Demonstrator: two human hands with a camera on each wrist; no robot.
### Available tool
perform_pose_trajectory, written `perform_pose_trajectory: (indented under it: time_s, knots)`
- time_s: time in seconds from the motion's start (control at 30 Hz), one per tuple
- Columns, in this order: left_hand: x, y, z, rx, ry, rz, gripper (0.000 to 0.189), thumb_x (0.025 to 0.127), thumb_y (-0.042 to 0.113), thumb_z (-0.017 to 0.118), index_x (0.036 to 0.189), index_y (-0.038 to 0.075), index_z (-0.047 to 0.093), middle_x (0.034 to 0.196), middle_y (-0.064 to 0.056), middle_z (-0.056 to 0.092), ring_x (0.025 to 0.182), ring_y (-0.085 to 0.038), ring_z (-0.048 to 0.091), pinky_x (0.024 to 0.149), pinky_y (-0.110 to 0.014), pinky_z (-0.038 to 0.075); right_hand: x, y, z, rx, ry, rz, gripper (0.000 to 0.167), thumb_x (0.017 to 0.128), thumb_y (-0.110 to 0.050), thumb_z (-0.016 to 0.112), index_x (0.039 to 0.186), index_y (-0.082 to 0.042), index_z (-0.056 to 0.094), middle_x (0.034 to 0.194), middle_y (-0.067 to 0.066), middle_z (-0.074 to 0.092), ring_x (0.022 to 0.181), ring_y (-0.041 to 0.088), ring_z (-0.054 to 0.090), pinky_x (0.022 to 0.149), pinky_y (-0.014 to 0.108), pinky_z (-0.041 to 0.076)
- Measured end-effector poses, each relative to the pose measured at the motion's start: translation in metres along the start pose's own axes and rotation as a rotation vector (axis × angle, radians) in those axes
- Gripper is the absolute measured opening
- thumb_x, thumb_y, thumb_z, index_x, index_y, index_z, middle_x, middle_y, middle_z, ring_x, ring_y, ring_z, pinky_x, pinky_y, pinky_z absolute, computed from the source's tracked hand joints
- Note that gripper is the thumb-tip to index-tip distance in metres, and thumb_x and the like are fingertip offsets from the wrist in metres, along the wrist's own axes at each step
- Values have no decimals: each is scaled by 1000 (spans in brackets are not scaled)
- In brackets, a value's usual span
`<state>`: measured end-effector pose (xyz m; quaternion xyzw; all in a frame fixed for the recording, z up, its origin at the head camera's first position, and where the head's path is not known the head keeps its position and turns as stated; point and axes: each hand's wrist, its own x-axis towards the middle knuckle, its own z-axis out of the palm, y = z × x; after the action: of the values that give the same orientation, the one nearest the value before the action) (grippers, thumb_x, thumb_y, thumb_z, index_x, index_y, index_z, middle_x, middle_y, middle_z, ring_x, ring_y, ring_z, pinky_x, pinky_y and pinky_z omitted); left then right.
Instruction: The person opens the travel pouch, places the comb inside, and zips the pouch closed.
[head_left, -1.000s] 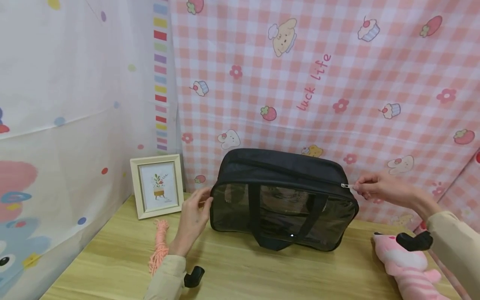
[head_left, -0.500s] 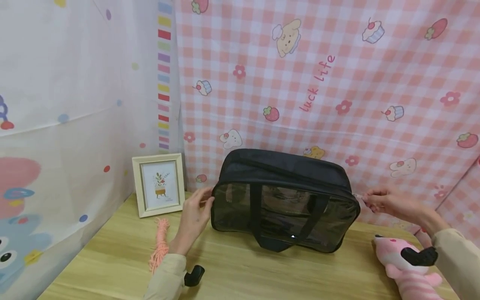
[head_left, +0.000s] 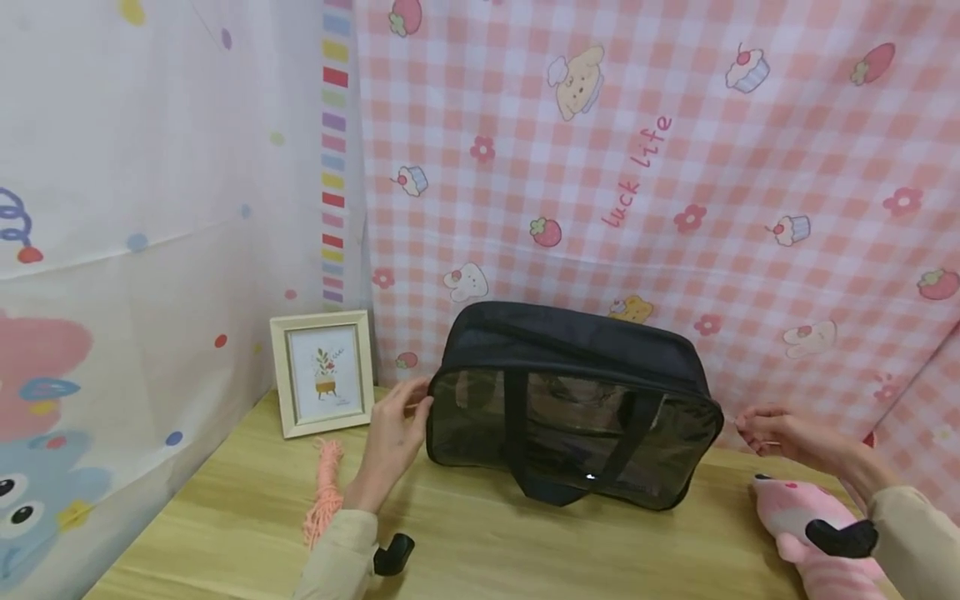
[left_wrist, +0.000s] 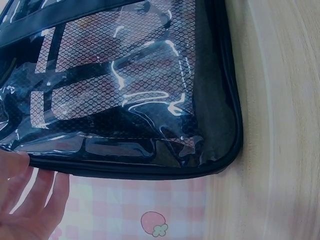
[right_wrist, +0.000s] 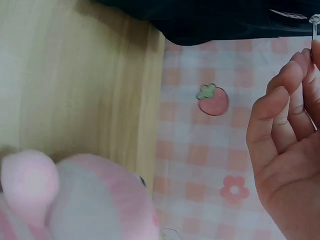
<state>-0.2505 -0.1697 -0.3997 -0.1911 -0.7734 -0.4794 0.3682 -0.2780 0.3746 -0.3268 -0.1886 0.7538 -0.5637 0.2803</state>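
Observation:
A black bag [head_left: 577, 342] with a see-through smoky front stands upright on the table. Its handle strap [head_left: 553, 493] hangs down the front. At the bag's left side, my left hand [head_left: 393, 433] grips the edge, thumb on the clear front and fingers behind, as the left wrist view [left_wrist: 32, 200] has it. Off the right end, my right hand [head_left: 798, 442] pinches a metal zipper pull [right_wrist: 314, 32] between thumb and fingertips. In the head view the pull is mostly hidden.
A cream picture frame [head_left: 322, 421] stands at the table's back left, with a bundle of orange cord [head_left: 326, 492] in front. A pink plush toy [head_left: 806, 508] lies at the right. A checked pink cloth [head_left: 630, 183] hangs directly behind the bag.
My right hand has moved right and down with the zipper pull, past the bag's upper right corner and down its end. My left hand keeps its grip on the left edge.

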Motion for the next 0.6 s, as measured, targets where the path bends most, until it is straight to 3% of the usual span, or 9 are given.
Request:
perform_pose_trajectory:
  time_s: [0.23,0.6]
  knots:
    - [-1,0,1,7,3,-4,24,87,-5,64,110,1,65,99,-11,66,87,-23,66,72,-29,58,5,23,9,118,9,4,35,103,-7,33,98,-15,67,89,-5,62,79,8,59,72,24,52]
    - [-1,3,1,23,-6,-24,23,88,-4,63,111,2,64,99,-10,66,87,-23,66,72,-29,57,13,37,21,142,118,-1,30,102,-7,36,93,-13,65,86,-5,61,78,8,59,71,24,52]
